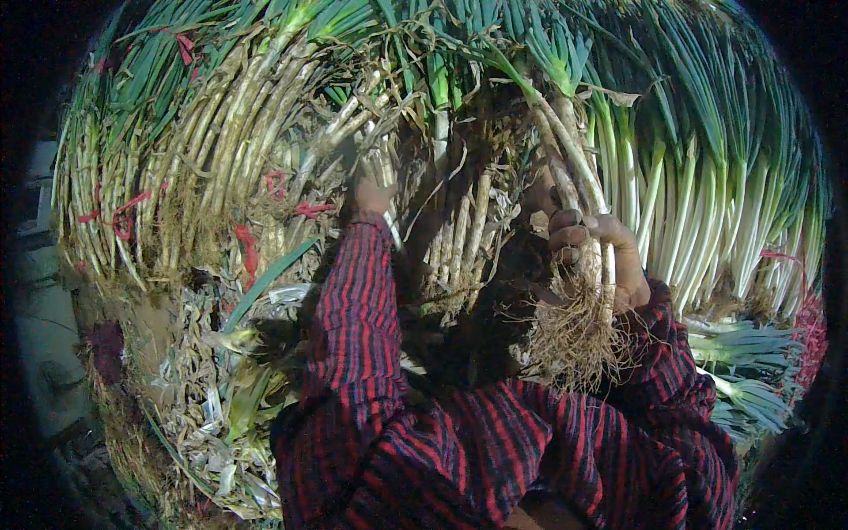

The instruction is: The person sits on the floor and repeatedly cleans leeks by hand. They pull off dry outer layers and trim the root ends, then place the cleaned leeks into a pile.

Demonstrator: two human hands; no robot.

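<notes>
My right hand is closed around a few long green onions. Their pale, dry-skinned stalks run up through the fist, and a bushy tangle of roots hangs below it. Farther left, my left hand grips pale onion stalks among the soil-stained plants; one white stalk end shows beneath the fingers. Between my two hands, more unpeeled green onions stand in shadow with withered leaves around them. Striped sleeves cover both my forearms.
Soil-stained green onions lean in a thick row at left, with red ties among them. Clean white-stalked onions are lined up at right. Dry peeled leaves litter the lower left. Green leaf tops lie beside my right sleeve.
</notes>
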